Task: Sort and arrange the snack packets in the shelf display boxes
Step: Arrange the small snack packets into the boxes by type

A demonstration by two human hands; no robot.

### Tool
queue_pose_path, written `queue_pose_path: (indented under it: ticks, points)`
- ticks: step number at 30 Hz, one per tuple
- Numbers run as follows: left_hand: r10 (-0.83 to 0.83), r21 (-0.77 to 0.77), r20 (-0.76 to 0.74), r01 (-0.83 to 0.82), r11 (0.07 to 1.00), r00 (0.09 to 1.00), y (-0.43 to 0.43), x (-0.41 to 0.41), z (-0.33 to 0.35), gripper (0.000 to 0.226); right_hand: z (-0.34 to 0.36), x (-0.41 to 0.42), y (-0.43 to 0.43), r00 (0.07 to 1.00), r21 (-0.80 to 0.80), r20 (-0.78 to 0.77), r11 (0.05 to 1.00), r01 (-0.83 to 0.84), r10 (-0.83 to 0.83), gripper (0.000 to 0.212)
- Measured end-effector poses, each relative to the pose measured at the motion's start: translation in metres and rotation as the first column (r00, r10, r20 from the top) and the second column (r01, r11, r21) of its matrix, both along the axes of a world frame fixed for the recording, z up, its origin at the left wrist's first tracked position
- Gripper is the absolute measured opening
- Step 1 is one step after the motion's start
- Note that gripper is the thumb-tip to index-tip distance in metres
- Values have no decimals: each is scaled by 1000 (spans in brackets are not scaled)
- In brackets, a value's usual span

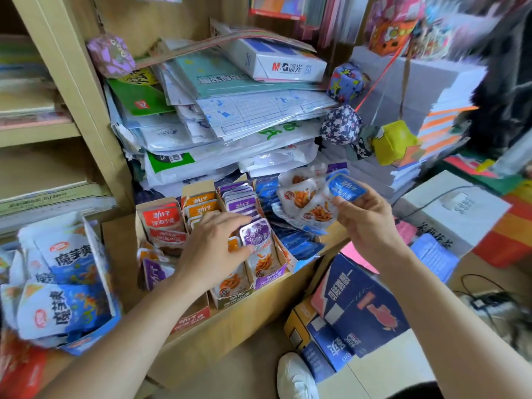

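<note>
A pale wooden shelf unit (72,82) stands at the left, its boards holding flat paper stacks (34,105). Wrapped stationery (230,110) is heaped in the corner. The floor (383,367) below is light and evenly lit.

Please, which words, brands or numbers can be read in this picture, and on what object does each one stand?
"M&G 晨光" and "70": on the white paper box on top of the stack.
"劲仔" and "深海小鱼": on the red packet.
"魔芋爽": on the blue-and-white bags at the left.
All other print: too small or blurred to read.
</note>
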State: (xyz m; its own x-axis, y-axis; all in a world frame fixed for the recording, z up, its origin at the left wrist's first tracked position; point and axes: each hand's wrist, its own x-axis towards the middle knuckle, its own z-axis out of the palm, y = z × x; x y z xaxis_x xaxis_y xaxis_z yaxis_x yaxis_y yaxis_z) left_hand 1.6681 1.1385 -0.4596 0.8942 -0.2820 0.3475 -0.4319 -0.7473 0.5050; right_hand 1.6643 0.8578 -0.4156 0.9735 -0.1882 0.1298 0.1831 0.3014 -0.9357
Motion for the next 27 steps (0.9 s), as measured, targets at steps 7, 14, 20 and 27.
queue_pose_path:
  ticks: [7,14,20,27]
  points:
    - [-206,-526,-230,56,848,951,-19,-10,35,67,4,-10,14,936,-21,-109,941,-339,335,38]
    - [-155,-654,-241,-42,755,958,-18,-7,29,10,-1,-5,19,934,3,-144,944,-331,328,49]
    - [-41,-707,-289,-185,683,956,-9,-4,26,9,4,-2,14,994,64,-112,998,4,4,18]
    - [104,-728,-285,-285,623,953,-4,-4,26,15,7,6,29,935,-173,164,923,342,-316,18]
